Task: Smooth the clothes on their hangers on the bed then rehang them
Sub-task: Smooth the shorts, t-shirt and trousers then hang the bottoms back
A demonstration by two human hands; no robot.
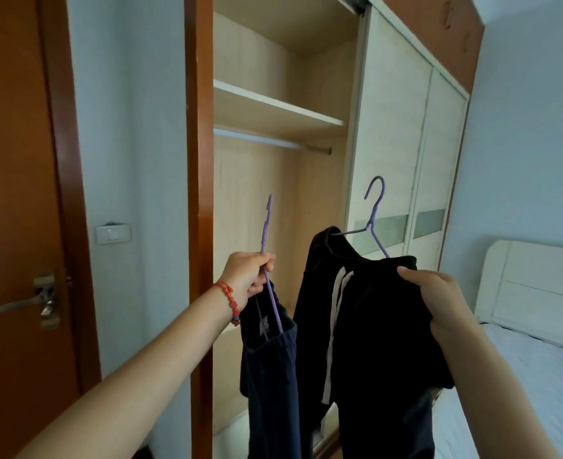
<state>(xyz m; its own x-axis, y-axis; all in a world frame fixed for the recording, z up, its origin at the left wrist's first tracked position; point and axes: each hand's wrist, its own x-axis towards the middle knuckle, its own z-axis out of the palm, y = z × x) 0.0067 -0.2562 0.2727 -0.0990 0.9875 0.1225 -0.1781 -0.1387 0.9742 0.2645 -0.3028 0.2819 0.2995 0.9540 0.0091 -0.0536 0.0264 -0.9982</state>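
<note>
Left hand (247,276) pinches navy garment's hanger (271,293); right hand (439,299) grips black garment (372,326); label (264,324) seemingly unreadable.

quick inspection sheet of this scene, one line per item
surface: bed at right, nothing seen on the part in view
job's things: navy garment on purple hanger; black garment with white drawstrings on second hanger
clutter: nothing seen
grips: left hand grips the first hanger's neck; right hand holds the black garment at its shoulder
cables: nothing seen
surroundings: wardrobe open, rail bare, shelf above; door at left, wall switch
</note>
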